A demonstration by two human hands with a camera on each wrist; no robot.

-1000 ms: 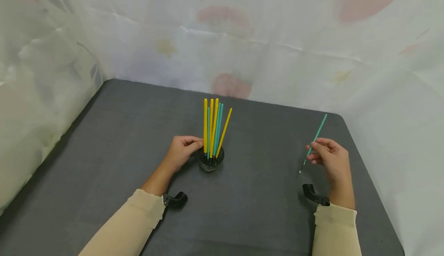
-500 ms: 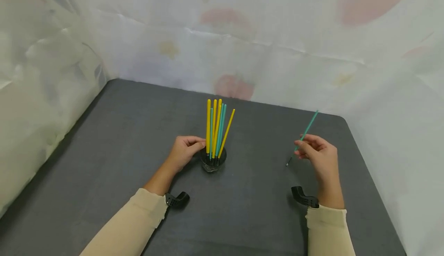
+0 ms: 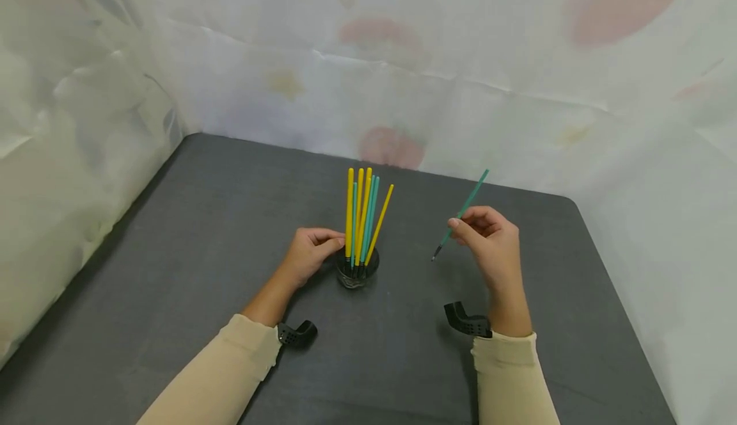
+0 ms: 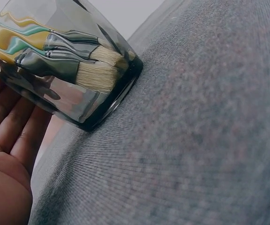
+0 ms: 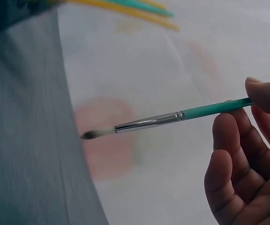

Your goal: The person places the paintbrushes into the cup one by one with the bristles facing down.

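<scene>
1. My right hand (image 3: pixel 489 242) pinches a teal paintbrush (image 3: pixel 460 212) between thumb and fingertips, raised off the grey table (image 3: pixel 173 252).
2. The teal paintbrush is tilted: its handle end points up and away from me, and its bristle tip points down and to my left. The grip sits about midway along the handle.
3. In the right wrist view, the teal paintbrush (image 5: pixel 172 117) shows a silver ferrule and a small pointed dark tip; my fingertips (image 5: pixel 266 96) close on the teal handle just behind the ferrule. The tip touches nothing.
4. My left hand (image 3: pixel 308 255) is curled against the left side of a glass cup (image 3: pixel 357 271), fingers round its wall. The cup stands on the table near the middle.
5. In the left wrist view, the glass cup (image 4: pixel 74 79) rests base-down on the table, with my fingers (image 4: pixel 8 122) flat against its wall.
6. The cup holds a bunch of yellow and teal brushes (image 3: pixel 363 214), handles up, bristles down against the cup floor.
7. The brush tip in my right hand lies to the right of the cup, near it but apart, and below the tops of the standing handles.
8. A pale draped sheet (image 3: pixel 518 92) backs the table on the far and lateral sides.
</scene>
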